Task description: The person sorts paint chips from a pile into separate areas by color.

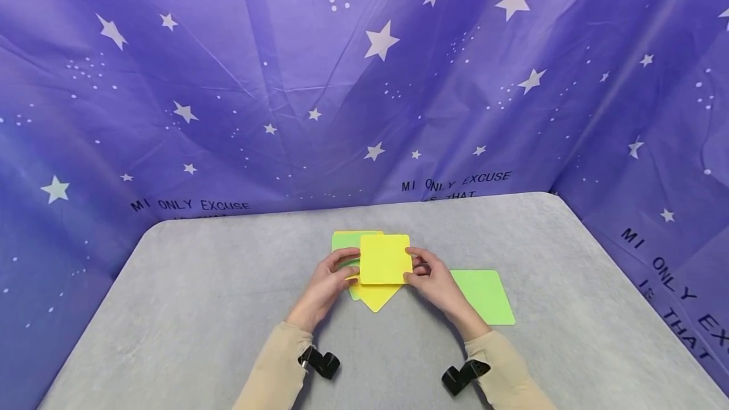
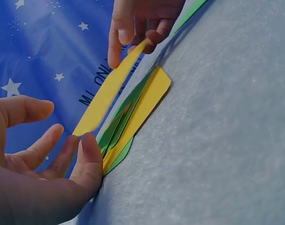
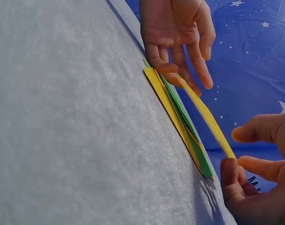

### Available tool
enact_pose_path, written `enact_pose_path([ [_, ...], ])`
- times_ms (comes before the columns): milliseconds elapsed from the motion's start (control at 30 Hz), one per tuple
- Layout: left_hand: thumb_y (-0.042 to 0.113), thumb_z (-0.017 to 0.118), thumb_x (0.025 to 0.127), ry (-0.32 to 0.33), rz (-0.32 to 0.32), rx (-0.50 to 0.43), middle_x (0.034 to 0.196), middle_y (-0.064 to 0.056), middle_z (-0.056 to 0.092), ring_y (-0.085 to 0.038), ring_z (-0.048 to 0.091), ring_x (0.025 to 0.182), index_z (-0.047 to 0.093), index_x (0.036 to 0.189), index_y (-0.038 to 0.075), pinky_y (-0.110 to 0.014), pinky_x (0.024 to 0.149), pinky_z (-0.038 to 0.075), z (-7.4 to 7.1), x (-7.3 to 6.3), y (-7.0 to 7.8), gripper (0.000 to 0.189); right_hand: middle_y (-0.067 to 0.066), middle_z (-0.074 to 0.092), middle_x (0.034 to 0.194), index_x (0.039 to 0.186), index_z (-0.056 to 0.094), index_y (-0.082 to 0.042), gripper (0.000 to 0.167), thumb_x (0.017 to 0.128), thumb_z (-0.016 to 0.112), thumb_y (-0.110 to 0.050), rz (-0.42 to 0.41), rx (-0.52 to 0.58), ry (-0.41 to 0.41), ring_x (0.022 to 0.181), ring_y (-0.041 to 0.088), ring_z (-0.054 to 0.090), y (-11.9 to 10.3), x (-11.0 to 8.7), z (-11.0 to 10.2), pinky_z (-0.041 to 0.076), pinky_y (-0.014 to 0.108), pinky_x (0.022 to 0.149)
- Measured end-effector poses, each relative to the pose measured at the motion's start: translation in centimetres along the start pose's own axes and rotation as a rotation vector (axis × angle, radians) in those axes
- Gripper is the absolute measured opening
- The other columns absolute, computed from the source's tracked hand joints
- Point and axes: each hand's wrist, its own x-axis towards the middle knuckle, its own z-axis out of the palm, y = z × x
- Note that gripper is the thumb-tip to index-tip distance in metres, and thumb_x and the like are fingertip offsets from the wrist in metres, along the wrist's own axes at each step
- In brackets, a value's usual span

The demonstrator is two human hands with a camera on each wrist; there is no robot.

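Observation:
A yellow square card (image 1: 385,259) with rounded corners is held up between both hands, above the table. My left hand (image 1: 320,285) pinches its left edge between thumb and fingers; my right hand (image 1: 440,283) pinches the right edge the same way. Seen edge-on in the right wrist view, the yellow card (image 3: 208,118) looks thin and slightly bent. Beneath it lies an untidy pile of green and yellow cards (image 2: 151,96), turned at different angles and partly hidden by the held card. A green card (image 1: 344,241) shows at the pile's upper left, and a yellow corner (image 1: 376,300) points toward me.
Flat on the grey table (image 1: 228,296), a separate green card (image 1: 484,297) lies right of the pile, partly behind the right forearm. A purple curtain (image 1: 319,81) with white stars hangs behind the table and along its sides. Each wrist wears a small black camera (image 1: 322,362).

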Motion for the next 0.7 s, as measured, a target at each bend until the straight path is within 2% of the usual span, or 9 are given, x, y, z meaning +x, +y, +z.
enact_pose_path([
  [167, -0.003, 0.055, 0.086, -0.034, 0.029, 0.006, 0.134, -0.02, 0.047, -0.017, 0.056, 0.093, 0.048, 0.133, -0.006, -0.035, 0.087, 0.046, 0.24, -0.24, -0.21, 0.048, 0.021, 0.044, 0.116, 0.132, 0.049, 0.008, 0.05, 0.083, 0.063, 0.01, 0.013, 0.037, 0.003, 0.072, 0.017, 0.046, -0.1, -0.12, -0.11, 0.04, 0.021, 0.059],
  [333, -0.004, 0.056, 0.085, -0.055, 0.035, -0.007, 0.133, -0.021, 0.045, -0.018, 0.058, 0.093, 0.047, 0.133, -0.006, -0.03, 0.084, 0.047, 0.25, -0.35, -0.39, 0.049, 0.024, 0.044, 0.125, 0.135, 0.047, 0.008, 0.054, 0.084, 0.062, 0.01, 0.019, 0.04, 0.011, 0.07, 0.016, 0.048, -0.03, -0.17, -0.26, 0.041, 0.021, 0.059],
  [567, -0.002, 0.059, 0.081, -0.069, 0.088, 0.023, 0.127, -0.02, 0.046, -0.019, 0.055, 0.093, 0.048, 0.132, -0.004, -0.025, 0.078, 0.049, 0.06, -0.43, -0.63, 0.052, 0.02, 0.045, 0.123, 0.137, 0.048, 0.003, 0.055, 0.084, 0.065, 0.007, -0.001, 0.104, 0.001, 0.068, 0.011, 0.047, -0.22, -0.4, -0.12, 0.04, 0.02, 0.056],
  [700, -0.004, 0.06, 0.079, -0.04, 0.046, 0.039, 0.121, -0.019, 0.047, -0.018, 0.057, 0.091, 0.048, 0.132, -0.002, -0.026, 0.078, 0.049, 0.13, -0.53, -0.46, 0.054, 0.018, 0.046, 0.116, 0.134, 0.05, 0.003, 0.053, 0.083, 0.065, 0.007, 0.011, 0.132, -0.012, 0.067, 0.01, 0.044, -0.33, -0.36, 0.09, 0.036, 0.019, 0.053],
])
